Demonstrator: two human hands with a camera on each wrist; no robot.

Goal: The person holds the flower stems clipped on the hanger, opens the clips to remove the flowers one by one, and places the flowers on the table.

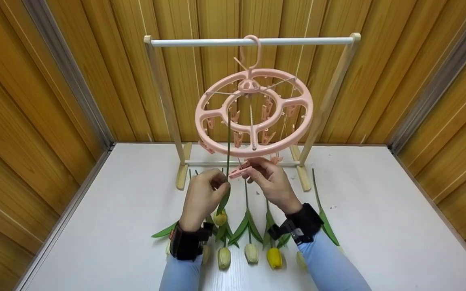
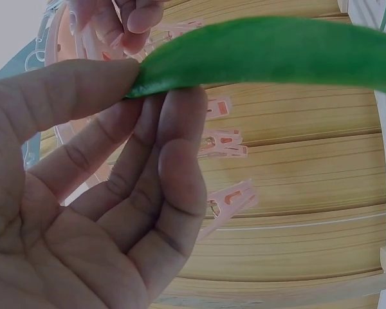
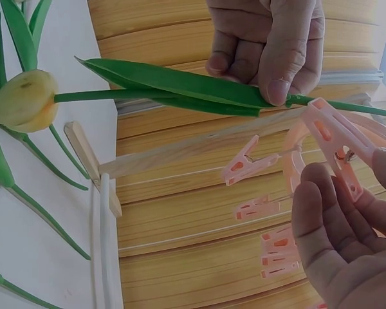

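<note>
wood-panelled walls, white table (image 1: 378, 226), left hand (image 1: 202, 194) pinching tulip (image 1: 220, 218), right hand (image 1: 271, 182) squeezing peg (image 1: 239, 171)

A yellow tulip (image 1: 220, 218) hangs bloom-down beside an open pink peg (image 1: 239, 171).

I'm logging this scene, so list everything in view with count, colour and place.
Held tulip: one, yellow bud, green stem, hanging head down between the hands.
Tulips on table: at least four, yellow and cream, lying under the hands.
Round peg hanger: one, pink, hooked on the rail.
Clip: one, pink, beside the stem.
Drying rack: one, white rail, pale wood legs, at the back.
Table: one, white.
Left hand: pinches the stem.
Right hand: holds the clip.
</note>
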